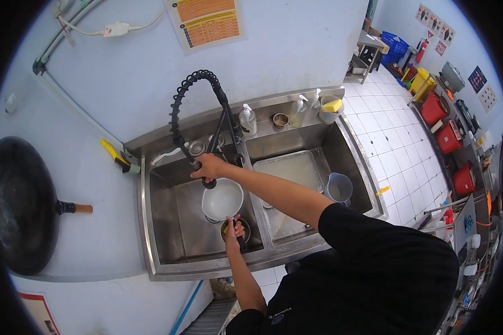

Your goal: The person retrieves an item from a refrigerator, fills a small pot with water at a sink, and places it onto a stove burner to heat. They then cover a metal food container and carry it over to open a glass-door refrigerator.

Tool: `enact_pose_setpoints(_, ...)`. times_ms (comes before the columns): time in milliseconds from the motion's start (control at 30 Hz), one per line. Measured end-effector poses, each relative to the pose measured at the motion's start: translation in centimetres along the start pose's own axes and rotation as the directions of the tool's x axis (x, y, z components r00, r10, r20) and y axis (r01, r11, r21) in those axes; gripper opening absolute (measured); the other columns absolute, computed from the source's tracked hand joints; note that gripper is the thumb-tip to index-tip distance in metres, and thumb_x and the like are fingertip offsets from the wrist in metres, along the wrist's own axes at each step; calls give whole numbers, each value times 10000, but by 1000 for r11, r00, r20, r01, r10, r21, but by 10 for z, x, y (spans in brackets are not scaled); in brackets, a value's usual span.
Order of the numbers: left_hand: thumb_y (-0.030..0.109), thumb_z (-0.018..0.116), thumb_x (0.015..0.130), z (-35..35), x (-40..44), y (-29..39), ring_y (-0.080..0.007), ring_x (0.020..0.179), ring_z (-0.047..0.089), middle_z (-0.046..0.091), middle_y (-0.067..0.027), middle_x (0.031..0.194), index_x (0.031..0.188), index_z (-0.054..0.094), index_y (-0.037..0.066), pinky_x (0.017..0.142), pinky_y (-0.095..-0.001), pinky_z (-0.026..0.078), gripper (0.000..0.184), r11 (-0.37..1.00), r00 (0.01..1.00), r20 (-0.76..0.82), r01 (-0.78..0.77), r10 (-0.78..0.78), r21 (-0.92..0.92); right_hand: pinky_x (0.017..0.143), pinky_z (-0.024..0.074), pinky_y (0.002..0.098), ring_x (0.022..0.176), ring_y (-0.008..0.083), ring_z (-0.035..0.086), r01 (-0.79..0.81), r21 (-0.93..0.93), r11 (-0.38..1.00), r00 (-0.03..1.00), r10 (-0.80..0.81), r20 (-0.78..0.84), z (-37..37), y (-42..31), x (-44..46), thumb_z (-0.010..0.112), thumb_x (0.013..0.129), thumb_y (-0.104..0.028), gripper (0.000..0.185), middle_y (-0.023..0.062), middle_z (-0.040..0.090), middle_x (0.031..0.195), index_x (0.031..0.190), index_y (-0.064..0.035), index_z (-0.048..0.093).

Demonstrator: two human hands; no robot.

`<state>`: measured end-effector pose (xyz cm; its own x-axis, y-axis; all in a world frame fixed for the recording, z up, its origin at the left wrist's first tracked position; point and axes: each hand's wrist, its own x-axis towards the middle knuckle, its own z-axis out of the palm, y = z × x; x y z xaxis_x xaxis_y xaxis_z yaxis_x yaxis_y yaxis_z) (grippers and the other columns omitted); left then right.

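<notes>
My right hand (209, 167) is closed round the black spray head (208, 183) of the coiled tap (176, 106), above the left basin. Just below the nozzle is a round, pale pan (223, 199), its inside facing up. My left hand (235, 230) grips a black handle at the pan's near side. Partly hidden under that hand is a small round bowl (246, 228) with a dark rim, in the near right corner of the left basin (176, 223).
The right basin (349, 162) holds a rectangular tray (290, 167) and a clear jug (339, 188). Pump bottles (248, 120), a small metal bowl (280, 120) and a sponge tub (330, 111) line the back ledge. A wok (25, 204) and brush (117, 156) hang left.
</notes>
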<state>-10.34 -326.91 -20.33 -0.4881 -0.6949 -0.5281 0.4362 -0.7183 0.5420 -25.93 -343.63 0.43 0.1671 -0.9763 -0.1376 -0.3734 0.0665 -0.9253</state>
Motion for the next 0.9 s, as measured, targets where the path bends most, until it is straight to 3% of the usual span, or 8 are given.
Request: enact_pose_setpoints(900,533,482,935,0,-1,-2,-22,461,259,304,56,611,1162,542,31,411,-185,231,554,1000,1000,-7,-8,8,16,529,552,316,546,195,673,-17,34,999,1000,17,0,-2,-5,-6,762,742,-259,380,119,650,662,917,36,598)
